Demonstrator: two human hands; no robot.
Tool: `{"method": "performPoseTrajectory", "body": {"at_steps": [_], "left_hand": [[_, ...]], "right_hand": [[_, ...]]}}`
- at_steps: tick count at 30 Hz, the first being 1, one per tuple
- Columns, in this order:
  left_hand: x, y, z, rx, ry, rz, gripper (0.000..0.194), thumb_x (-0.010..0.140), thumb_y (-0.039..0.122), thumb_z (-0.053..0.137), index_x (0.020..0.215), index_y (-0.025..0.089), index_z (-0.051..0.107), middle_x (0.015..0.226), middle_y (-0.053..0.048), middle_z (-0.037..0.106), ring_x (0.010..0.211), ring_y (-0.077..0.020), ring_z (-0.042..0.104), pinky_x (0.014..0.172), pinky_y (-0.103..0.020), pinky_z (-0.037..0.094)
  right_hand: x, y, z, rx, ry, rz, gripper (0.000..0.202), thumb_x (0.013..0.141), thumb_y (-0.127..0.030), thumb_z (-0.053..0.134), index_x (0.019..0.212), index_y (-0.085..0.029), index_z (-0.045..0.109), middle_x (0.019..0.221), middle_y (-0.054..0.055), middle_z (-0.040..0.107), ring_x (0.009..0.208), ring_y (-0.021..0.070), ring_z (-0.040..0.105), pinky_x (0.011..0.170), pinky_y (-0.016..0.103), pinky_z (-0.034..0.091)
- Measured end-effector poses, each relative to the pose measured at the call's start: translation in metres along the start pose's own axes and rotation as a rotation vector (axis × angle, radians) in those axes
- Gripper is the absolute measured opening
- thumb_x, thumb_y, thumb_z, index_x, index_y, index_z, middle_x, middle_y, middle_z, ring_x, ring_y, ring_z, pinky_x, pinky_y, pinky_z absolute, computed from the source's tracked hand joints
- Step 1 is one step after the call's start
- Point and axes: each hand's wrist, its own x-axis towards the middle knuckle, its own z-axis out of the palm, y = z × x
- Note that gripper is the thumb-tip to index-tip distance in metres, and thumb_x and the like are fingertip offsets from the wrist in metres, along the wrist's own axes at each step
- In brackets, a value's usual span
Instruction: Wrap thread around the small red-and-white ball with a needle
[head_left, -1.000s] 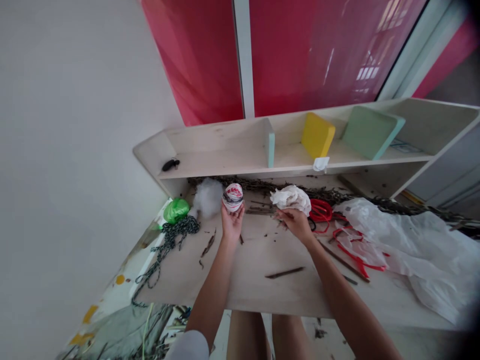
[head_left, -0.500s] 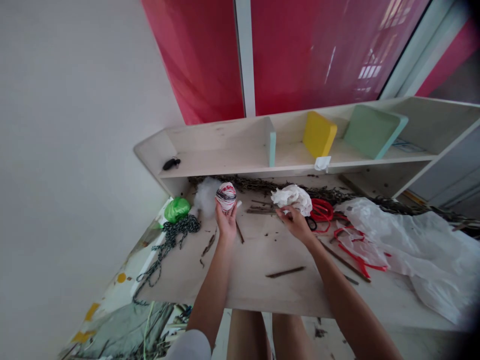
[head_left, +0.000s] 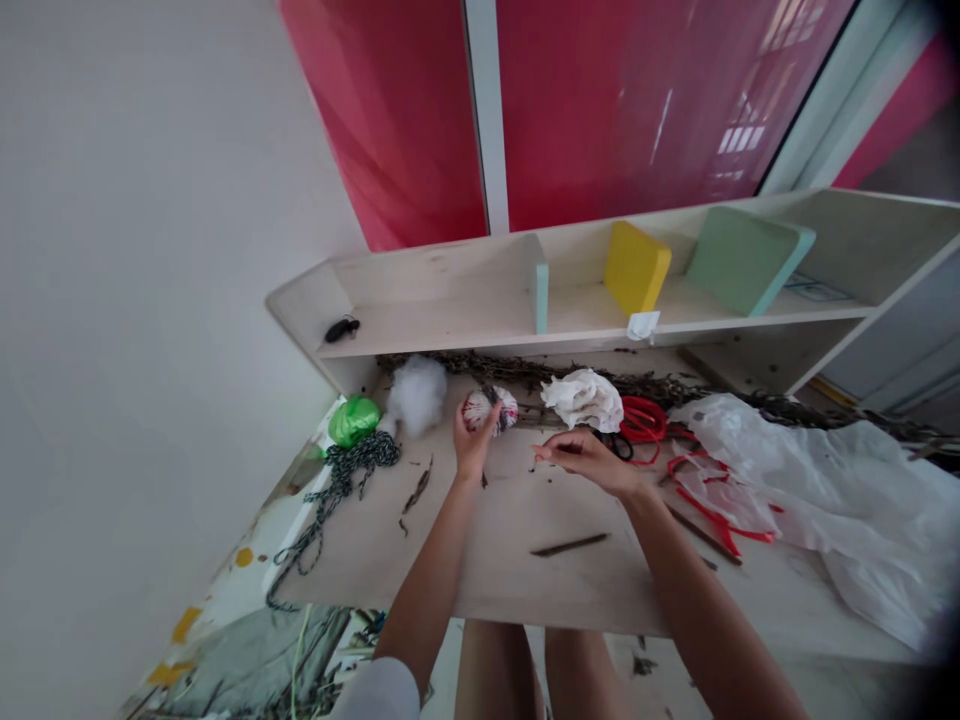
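My left hand point(head_left: 472, 446) is closed around a string-wrapped ball point(head_left: 505, 408) in white, red and dark strands, held over the desk. To its right, my right hand point(head_left: 592, 462) is pinched at the fingertips; anything between them is too small to make out. A crumpled white wad point(head_left: 585, 398) lies just beyond that hand. Thin sticks point(head_left: 531, 415) are partly hidden behind the ball. Left of the ball sits a tuft of white stuffing point(head_left: 418, 393).
A green bundle point(head_left: 355, 420) and dark patterned cord point(head_left: 349, 470) lie at the left. Red ribbon point(head_left: 643, 420) and a clear plastic bag point(head_left: 840, 490) occupy the right. One loose stick point(head_left: 570, 545) is near the front. A shelf point(head_left: 442, 325) with dividers runs along the back.
The ball has moved right and been turned in my left hand. My right hand has come left and nearer to me, away from the white wad.
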Motion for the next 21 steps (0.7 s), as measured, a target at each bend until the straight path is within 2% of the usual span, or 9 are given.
{"method": "performPoseTrajectory", "body": {"at_steps": [3, 5, 10, 12, 14, 16, 17, 19, 21], "left_hand": [[-0.008, -0.002, 0.002, 0.124, -0.101, 0.008, 0.06, 0.051, 0.017, 0.084, 0.107, 0.023, 0.064, 0.111, -0.003, 0.063, 0.113, -0.0173, 0.055, 0.1, -0.027, 0.039], [-0.012, -0.002, 0.001, 0.17, -0.214, -0.003, 0.06, 0.048, 0.017, 0.086, 0.105, 0.023, 0.066, 0.112, -0.004, 0.063, 0.113, -0.0192, 0.055, 0.101, -0.028, 0.038], [-0.017, 0.002, -0.001, 0.191, -0.692, -0.223, 0.056, 0.051, 0.024, 0.086, 0.104, 0.018, 0.068, 0.102, -0.009, 0.068, 0.096, -0.0237, 0.063, 0.091, -0.035, 0.046], [-0.019, 0.004, -0.002, 0.156, -0.868, -0.314, 0.059, 0.051, 0.027, 0.086, 0.107, 0.017, 0.068, 0.104, -0.011, 0.068, 0.097, -0.0253, 0.063, 0.09, -0.037, 0.046], [-0.021, 0.006, -0.004, 0.094, -0.993, -0.38, 0.065, 0.049, 0.031, 0.088, 0.108, 0.016, 0.068, 0.107, -0.013, 0.068, 0.101, -0.0276, 0.062, 0.093, -0.038, 0.044], [-0.023, 0.008, -0.005, -0.013, -1.015, -0.437, 0.071, 0.045, 0.037, 0.089, 0.109, 0.014, 0.068, 0.109, -0.014, 0.067, 0.107, -0.0303, 0.06, 0.096, -0.039, 0.043], [-0.023, 0.008, -0.006, -0.088, -0.984, -0.468, 0.072, 0.046, 0.042, 0.088, 0.108, 0.013, 0.067, 0.11, -0.015, 0.067, 0.111, -0.0314, 0.058, 0.097, -0.04, 0.042], [-0.02, 0.006, -0.007, -0.269, -0.825, -0.545, 0.066, 0.053, 0.05, 0.083, 0.105, 0.013, 0.067, 0.109, -0.014, 0.067, 0.115, -0.0314, 0.056, 0.099, -0.042, 0.042], [-0.014, 0.003, -0.008, -0.417, -0.611, -0.6, 0.053, 0.063, 0.052, 0.076, 0.1, 0.015, 0.067, 0.105, -0.011, 0.068, 0.114, -0.0279, 0.057, 0.099, -0.041, 0.043]], "right_hand": [[0.0, -0.002, 0.003, 0.035, -0.021, 0.016, 0.04, 0.075, -0.054, 0.064, 0.078, -0.015, 0.072, 0.051, -0.005, 0.039, 0.049, 0.0069, 0.026, 0.045, 0.023, 0.016], [0.0, -0.002, 0.003, 0.102, -0.002, 0.018, 0.037, 0.074, -0.052, 0.066, 0.077, -0.015, 0.071, 0.052, -0.005, 0.039, 0.049, 0.0064, 0.026, 0.046, 0.023, 0.015], [0.0, 0.001, -0.007, 0.46, 0.193, -0.054, 0.032, 0.069, -0.047, 0.072, 0.073, -0.017, 0.063, 0.051, -0.008, 0.031, 0.047, 0.0054, 0.018, 0.045, 0.022, 0.014], [0.001, 0.004, -0.013, 0.558, 0.265, -0.067, 0.031, 0.067, -0.046, 0.074, 0.072, -0.018, 0.06, 0.049, -0.01, 0.025, 0.045, 0.0055, 0.014, 0.043, 0.022, 0.011], [0.003, 0.007, -0.017, 0.595, 0.316, -0.053, 0.032, 0.066, -0.046, 0.074, 0.07, -0.019, 0.057, 0.048, -0.01, 0.023, 0.044, 0.0057, 0.012, 0.042, 0.022, 0.008], [0.007, 0.011, -0.018, 0.571, 0.365, -0.021, 0.034, 0.064, -0.048, 0.074, 0.071, -0.02, 0.056, 0.048, -0.01, 0.024, 0.044, 0.0056, 0.012, 0.041, 0.022, 0.008], [0.009, 0.012, -0.017, 0.543, 0.391, -0.004, 0.035, 0.063, -0.049, 0.074, 0.072, -0.019, 0.056, 0.048, -0.01, 0.026, 0.043, 0.0054, 0.013, 0.041, 0.022, 0.008], [0.013, 0.017, -0.014, 0.47, 0.425, 0.022, 0.039, 0.061, -0.052, 0.074, 0.073, -0.019, 0.057, 0.049, -0.009, 0.03, 0.043, 0.005, 0.014, 0.042, 0.022, 0.009], [0.017, 0.021, -0.009, 0.374, 0.421, 0.028, 0.041, 0.06, -0.055, 0.073, 0.071, -0.018, 0.058, 0.048, -0.009, 0.031, 0.044, 0.0049, 0.015, 0.042, 0.023, 0.011]]}}
